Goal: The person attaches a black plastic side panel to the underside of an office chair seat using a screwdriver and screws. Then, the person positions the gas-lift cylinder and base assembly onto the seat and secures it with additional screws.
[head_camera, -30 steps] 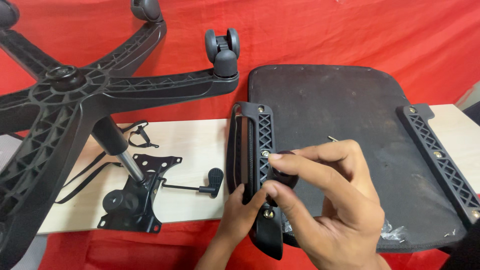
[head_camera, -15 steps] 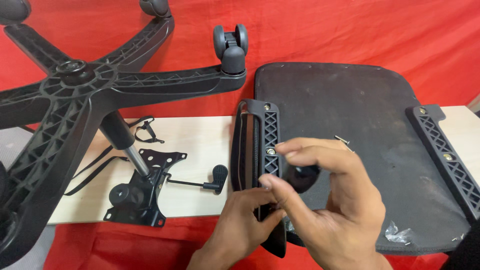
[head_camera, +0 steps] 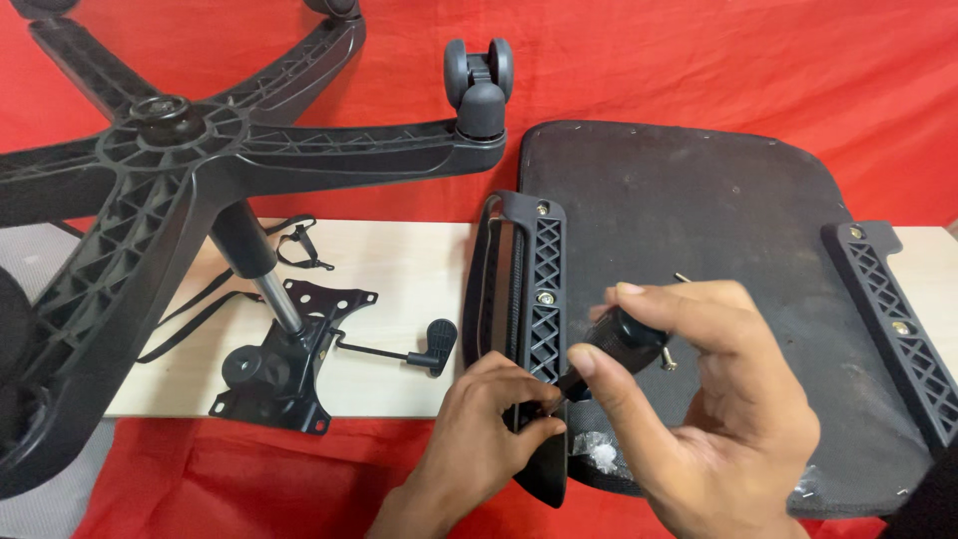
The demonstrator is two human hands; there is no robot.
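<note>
Left of the left hand (head_camera: pixel 489 429) the board (head_camera: pixel 399 269) lies open up to the mechanism (head_camera: pixel 279 369); the star base (head_camera: pixel 180 150) blocks beyond.

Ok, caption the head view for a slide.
Right hand turns a screwdriver at the armrest bracket on an upturned chair seat, left hand steadying.

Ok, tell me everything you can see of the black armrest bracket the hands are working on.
The armrest bracket is black, looks like moulded plastic, long and narrow, with a lattice of triangular ribs and brass-coloured bolts along it. It lies flat along the left edge of the upturned seat pan, running away from the camera. The left hand pinches its near end; the right hand holds a black-handled screwdriver angled down at that end. Its lower tip is hidden behind the fingers.
</note>
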